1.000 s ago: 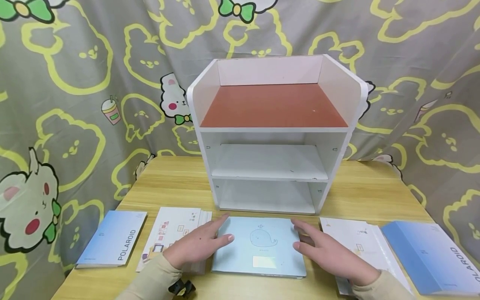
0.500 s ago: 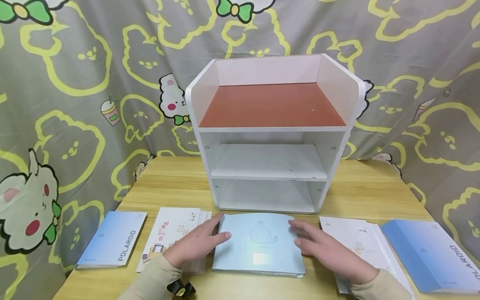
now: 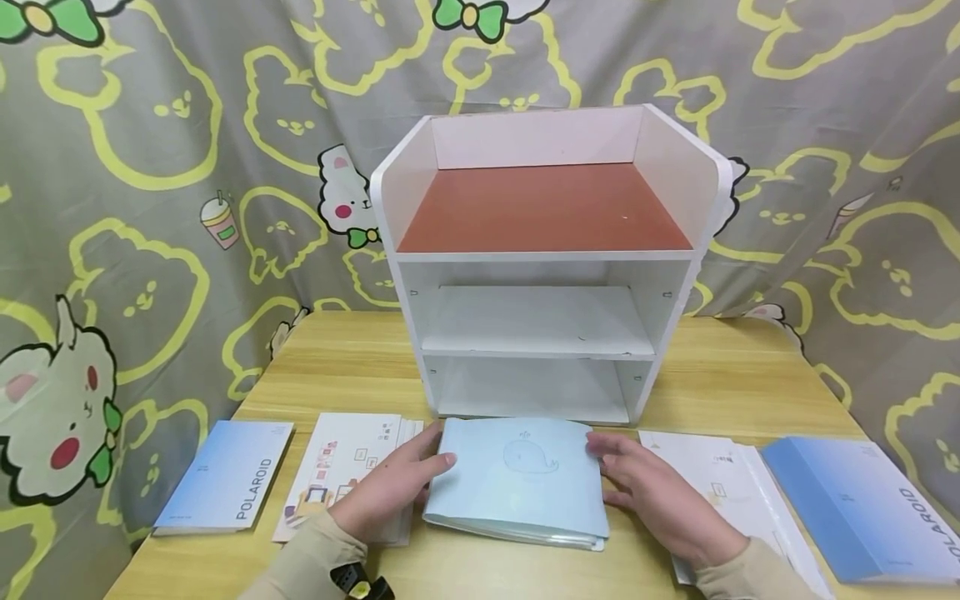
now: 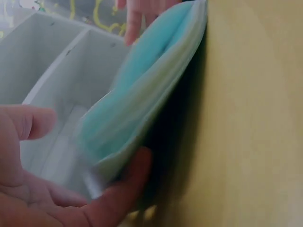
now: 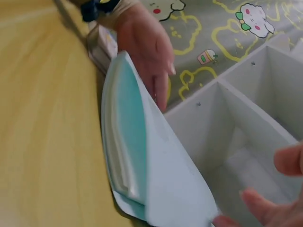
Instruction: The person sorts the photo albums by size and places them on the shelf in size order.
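Observation:
A light blue soft-covered album (image 3: 517,479) with a whale drawing lies in front of the white shelf, its far side tilted up and its cover bowed. My left hand (image 3: 390,490) is at the album's left edge. In the left wrist view one finger reaches under that edge, while the thumb stands apart from the cover. My right hand (image 3: 663,500) is at the right edge, fingertips on the far right corner and thumb beside the album. In the right wrist view its fingers (image 5: 258,205) are spread near the cover, and pale inner pages (image 5: 120,151) show at the near edge.
The white shelf unit (image 3: 540,357) with a reddish-brown top stands behind. White booklets (image 3: 337,450) lie left of the album, and more white booklets (image 3: 708,483) lie right. Blue POLAROID albums flank them, one at far left (image 3: 225,475) and a thicker one at far right (image 3: 862,508).
The album's far side has risen and moved towards the shelf, and its cover has bowed. The left fingers have slipped further under its edge; the right hand has drawn in closer.

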The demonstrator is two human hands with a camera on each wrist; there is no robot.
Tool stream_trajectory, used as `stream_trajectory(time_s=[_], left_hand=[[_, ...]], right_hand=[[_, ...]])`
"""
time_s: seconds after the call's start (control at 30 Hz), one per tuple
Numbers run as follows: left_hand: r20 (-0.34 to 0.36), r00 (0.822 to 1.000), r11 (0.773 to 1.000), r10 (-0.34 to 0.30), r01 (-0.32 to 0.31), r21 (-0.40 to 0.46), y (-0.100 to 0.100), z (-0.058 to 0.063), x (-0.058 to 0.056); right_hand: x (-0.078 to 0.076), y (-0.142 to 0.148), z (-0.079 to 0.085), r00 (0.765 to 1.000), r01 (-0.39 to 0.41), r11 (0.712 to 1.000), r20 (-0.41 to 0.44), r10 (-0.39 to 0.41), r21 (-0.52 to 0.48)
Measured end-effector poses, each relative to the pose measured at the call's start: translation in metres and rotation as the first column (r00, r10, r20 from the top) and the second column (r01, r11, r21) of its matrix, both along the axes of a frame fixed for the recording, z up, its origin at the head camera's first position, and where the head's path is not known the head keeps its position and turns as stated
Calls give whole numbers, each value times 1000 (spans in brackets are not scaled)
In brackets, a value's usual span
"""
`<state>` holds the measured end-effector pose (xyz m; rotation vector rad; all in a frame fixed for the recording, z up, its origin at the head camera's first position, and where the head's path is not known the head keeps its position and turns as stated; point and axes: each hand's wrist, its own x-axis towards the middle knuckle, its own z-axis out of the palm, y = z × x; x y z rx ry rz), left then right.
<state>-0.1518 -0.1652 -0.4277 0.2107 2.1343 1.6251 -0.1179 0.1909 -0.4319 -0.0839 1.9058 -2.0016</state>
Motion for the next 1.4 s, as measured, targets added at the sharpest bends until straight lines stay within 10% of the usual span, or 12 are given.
stream_trajectory(time_s=[0.13,0.4,0.73,1.4], left_hand=[[-44,998,999,37,-37,13,7,-7,-1],[107,994,935,0,-38,352,20,-19,4],[246,966,870,-82,-51,491,20,-18,7],[32,977,776,-212,148,613,13,55,9]], right_hand=[[-1,-4,-5,995,100,988,43,-96,-115],[-3,-3,-10,979,205,967,6,-206,-151],[0,-4,-10,993,35,935,115,6,-352],[3,6,45,987,-87,955,-153,45,-283]])
